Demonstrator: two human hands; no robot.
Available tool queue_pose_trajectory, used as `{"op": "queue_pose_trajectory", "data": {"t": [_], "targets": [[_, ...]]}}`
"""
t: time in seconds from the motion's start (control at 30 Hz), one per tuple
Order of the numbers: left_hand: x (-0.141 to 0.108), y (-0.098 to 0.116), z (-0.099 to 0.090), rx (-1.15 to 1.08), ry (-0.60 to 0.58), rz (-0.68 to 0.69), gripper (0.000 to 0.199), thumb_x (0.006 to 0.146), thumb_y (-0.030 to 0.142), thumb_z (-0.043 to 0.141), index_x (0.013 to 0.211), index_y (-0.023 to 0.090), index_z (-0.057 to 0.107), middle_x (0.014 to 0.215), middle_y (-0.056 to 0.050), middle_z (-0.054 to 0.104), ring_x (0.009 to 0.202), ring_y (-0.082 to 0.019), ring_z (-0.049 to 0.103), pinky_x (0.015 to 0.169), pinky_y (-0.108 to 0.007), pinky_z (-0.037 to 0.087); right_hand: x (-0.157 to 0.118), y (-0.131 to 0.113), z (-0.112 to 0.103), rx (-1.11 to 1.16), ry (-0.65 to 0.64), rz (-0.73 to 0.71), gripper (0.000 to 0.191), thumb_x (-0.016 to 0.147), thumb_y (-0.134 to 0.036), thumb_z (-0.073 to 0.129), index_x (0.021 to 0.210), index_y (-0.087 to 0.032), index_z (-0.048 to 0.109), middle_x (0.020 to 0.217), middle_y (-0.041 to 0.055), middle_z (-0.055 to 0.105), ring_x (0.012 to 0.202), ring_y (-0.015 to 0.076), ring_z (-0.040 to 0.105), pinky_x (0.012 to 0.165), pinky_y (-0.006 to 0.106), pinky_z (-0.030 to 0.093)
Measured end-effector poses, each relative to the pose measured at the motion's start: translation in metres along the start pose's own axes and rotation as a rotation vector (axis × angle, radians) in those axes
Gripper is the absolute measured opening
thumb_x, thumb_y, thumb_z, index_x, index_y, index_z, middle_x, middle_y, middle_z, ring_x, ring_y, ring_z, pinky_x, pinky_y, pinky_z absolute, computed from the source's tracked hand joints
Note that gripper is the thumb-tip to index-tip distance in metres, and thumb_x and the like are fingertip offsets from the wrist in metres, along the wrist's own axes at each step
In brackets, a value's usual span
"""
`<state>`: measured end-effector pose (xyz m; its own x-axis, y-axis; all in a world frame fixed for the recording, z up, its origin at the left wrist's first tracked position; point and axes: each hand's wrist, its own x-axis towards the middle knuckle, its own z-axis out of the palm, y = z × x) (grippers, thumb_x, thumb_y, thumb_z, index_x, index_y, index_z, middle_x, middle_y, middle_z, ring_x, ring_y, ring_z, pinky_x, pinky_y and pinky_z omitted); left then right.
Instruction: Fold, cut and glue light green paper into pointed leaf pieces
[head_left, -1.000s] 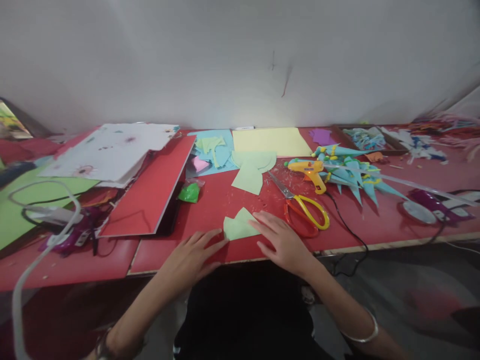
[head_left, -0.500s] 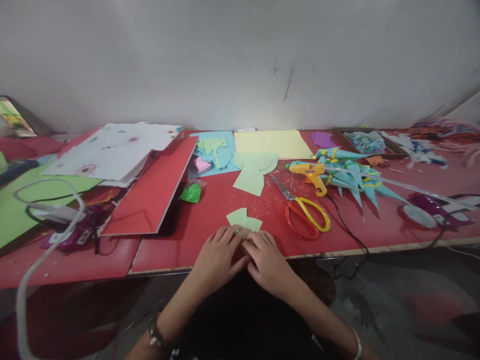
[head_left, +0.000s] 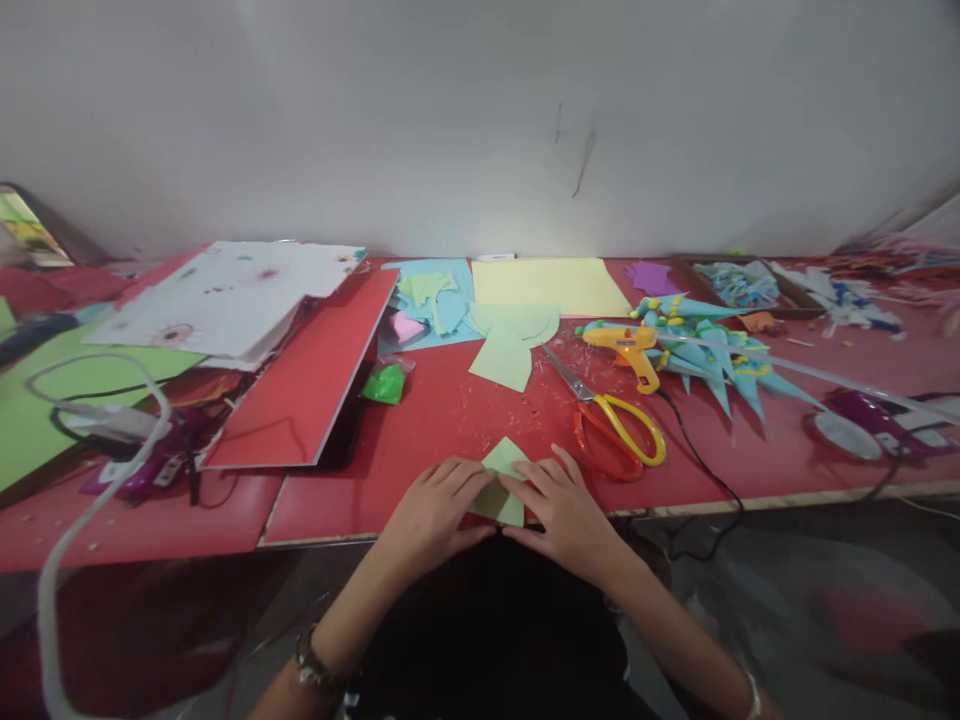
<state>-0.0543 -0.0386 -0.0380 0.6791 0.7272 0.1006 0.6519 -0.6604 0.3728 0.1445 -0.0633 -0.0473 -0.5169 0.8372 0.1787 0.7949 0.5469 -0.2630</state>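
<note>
A small light green paper piece [head_left: 501, 500] lies at the front edge of the red table, one corner pointing away from me. My left hand [head_left: 436, 512] grips its left side, fingertips on top and thumb along the near edge. On the right side, my right hand [head_left: 564, 515] has its fingertips pressed on the paper and its thumb low by the near edge; one outer finger is raised. The fingers cover both sides of the piece. Scissors [head_left: 615, 430] with red and yellow handles lie just beyond my right hand, blades pointing away.
Larger light green cut paper [head_left: 504, 362] lies ahead, before a pale yellow sheet [head_left: 551, 285]. A yellow glue gun [head_left: 626, 348] rests beside blue paper cones [head_left: 709, 355]. At left are a red board [head_left: 300, 390], white sheets [head_left: 225, 300] and a green packet [head_left: 385, 384].
The light green paper now lies flatter and shows as a pointed shape instead of two spread flaps. My hands have moved slightly apart, and a right finger has lifted.
</note>
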Motion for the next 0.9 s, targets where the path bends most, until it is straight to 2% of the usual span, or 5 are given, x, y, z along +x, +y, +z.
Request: {"op": "queue_pose_trajectory", "data": {"t": [0.13,0.3,0.47,0.63,0.9], "targets": [[-0.002,0.002,0.000,0.036,0.006,-0.017,0.034,0.074,0.032,0.061,0.105,0.018,0.053,0.104,-0.007,0.059,0.092,-0.021,0.054,0.078,-0.037,0.046,0.002,-0.001,0.001,0.031,0.052,-0.007,0.034,0.081,-0.038,0.052,0.110,-0.021,0.057,0.106,0.0077,0.058,0.094,0.0202,0.050,0.094,0.042,0.032],[-0.008,-0.001,0.000,0.079,0.038,-0.032,0.020,0.080,0.018,0.052,0.099,0.020,0.056,0.093,-0.004,0.061,0.084,-0.017,0.056,0.072,-0.030,0.047,0.006,0.001,0.007,0.071,0.083,0.004,0.024,0.078,-0.023,0.056,0.101,-0.021,0.061,0.102,0.0082,0.057,0.093,0.0204,0.049,0.079,0.034,0.041],[-0.011,-0.001,-0.005,0.108,0.043,-0.075,0.016,0.079,0.014,0.052,0.091,0.021,0.060,0.088,-0.001,0.063,0.079,-0.015,0.057,0.067,-0.026,0.046,0.013,-0.001,0.005,0.196,0.064,0.039,0.018,0.076,-0.029,0.060,0.093,-0.024,0.063,0.096,0.0048,0.056,0.088,0.0181,0.049,0.078,0.032,0.039],[-0.016,-0.002,-0.009,0.091,0.043,-0.086,0.011,0.080,0.019,0.054,0.087,0.021,0.062,0.085,0.000,0.064,0.077,-0.015,0.058,0.063,-0.024,0.045,0.018,-0.004,0.002,0.238,0.063,0.087,0.012,0.080,-0.033,0.056,0.082,-0.025,0.065,0.092,0.0028,0.056,0.086,0.0167,0.049,0.076,0.032,0.037],[-0.022,-0.012,0.004,0.054,0.281,-0.127,0.027,0.085,0.031,0.045,0.067,0.017,0.059,0.072,-0.001,0.061,0.066,-0.012,0.055,0.062,-0.024,0.044,0.025,-0.006,0.005,0.223,0.119,0.166,0.020,0.080,-0.032,0.056,0.064,-0.019,0.055,0.083,0.0006,0.058,0.077,0.0142,0.050,0.070,0.029,0.036]]}}
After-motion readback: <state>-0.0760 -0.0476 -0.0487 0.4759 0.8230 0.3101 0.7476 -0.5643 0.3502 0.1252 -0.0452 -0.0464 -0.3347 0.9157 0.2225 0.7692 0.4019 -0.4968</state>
